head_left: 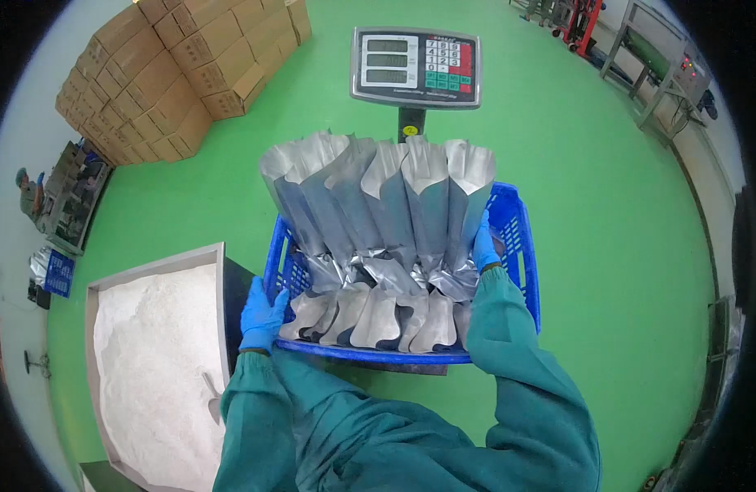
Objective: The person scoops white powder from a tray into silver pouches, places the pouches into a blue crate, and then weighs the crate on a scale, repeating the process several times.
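A blue plastic basket (361,356) holds several silver foil bags. The tall foil bags (383,197) stand upright in the back row with their mouths spread, while a lower row of open foil bags (376,318) lines the front. My left hand (263,316), in a blue glove, rests at the basket's front left corner, thumb and fingers apart. My right hand (484,248), also gloved in blue, reaches inside the right end. Its fingers stretch upward along the side of the rightmost tall bag. Part of that hand's far side is hidden.
Behind the basket rises a scale display (416,69). To the left stands a metal bin (222,303) of white powder with a metal scoop (213,397) in it. Stacked cardboard boxes (173,82) fill the back left; a person (29,197) is at the far left.
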Demonstrator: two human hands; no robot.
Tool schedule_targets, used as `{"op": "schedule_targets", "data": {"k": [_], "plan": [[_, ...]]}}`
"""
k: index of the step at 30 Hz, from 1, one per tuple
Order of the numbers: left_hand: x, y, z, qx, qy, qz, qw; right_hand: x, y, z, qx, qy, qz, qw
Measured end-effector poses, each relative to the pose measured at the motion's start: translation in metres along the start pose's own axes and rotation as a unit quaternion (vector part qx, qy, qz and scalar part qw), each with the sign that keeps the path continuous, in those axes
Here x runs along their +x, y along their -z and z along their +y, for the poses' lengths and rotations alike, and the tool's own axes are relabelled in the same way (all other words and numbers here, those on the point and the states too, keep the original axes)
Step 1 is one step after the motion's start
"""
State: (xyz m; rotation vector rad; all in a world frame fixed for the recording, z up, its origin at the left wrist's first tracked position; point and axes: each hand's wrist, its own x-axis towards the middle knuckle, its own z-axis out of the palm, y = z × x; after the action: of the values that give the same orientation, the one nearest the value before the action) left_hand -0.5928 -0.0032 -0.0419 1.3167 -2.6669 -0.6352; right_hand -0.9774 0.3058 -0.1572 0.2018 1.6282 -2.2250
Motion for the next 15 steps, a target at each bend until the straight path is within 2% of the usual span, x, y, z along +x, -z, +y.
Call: {"op": "schedule_targets", "data": {"k": [2,3,4,5,7,8,9,10,11,12,13,14,15], "plan": [[-0.01,0.008,-0.02,0.021,-0.122,0.148,0.981,-0.013,-0.011,-0.025,0.005,0.051,0.02,0.998],[-0.016,0.026,-0.016,-0.049,-0.161,0.16,0.973,-0.015,-0.01,-0.033,0.005,0.055,0.018,0.998],[-0.033,0.047,-0.016,-0.13,-0.058,0.084,0.986,-0.018,-0.009,-0.042,-0.004,0.074,0.048,0.996],[-0.042,0.067,-0.025,-0.107,-0.018,0.08,0.991,-0.022,-0.008,-0.051,-0.012,0.091,0.077,0.993],[-0.073,0.112,-0.028,-0.323,0.083,0.136,0.933,-0.038,-0.006,-0.067,-0.009,0.12,0.093,0.988],[-0.074,0.112,-0.057,-0.331,-0.051,0.282,0.899,-0.052,-0.009,-0.084,-0.007,0.152,0.109,0.982],[-0.095,0.139,-0.046,-0.392,0.041,0.279,0.875,-0.11,-0.044,-0.11,0.061,0.207,0.127,0.968],[-0.117,0.163,-0.034,-0.419,0.065,0.271,0.864,-0.126,-0.054,-0.11,0.143,0.223,0.039,0.964],[-0.135,0.173,-0.023,-0.413,0.011,0.31,0.856,-0.143,-0.064,-0.112,0.221,0.238,-0.055,0.944],[-0.151,0.18,-0.01,-0.403,-0.041,0.347,0.846,-0.19,-0.093,-0.119,0.207,0.199,-0.11,0.951],[-0.167,0.186,0.01,-0.407,-0.048,0.359,0.838,-0.241,-0.126,-0.12,0.189,0.16,-0.164,0.955],[-0.184,0.19,0.032,-0.33,-0.098,0.403,0.848,-0.256,-0.147,-0.096,0.219,0.115,-0.272,0.93],[-0.202,0.194,0.049,-0.248,-0.144,0.442,0.85,-0.294,-0.173,-0.087,-0.077,0.232,-0.335,0.91]]}}
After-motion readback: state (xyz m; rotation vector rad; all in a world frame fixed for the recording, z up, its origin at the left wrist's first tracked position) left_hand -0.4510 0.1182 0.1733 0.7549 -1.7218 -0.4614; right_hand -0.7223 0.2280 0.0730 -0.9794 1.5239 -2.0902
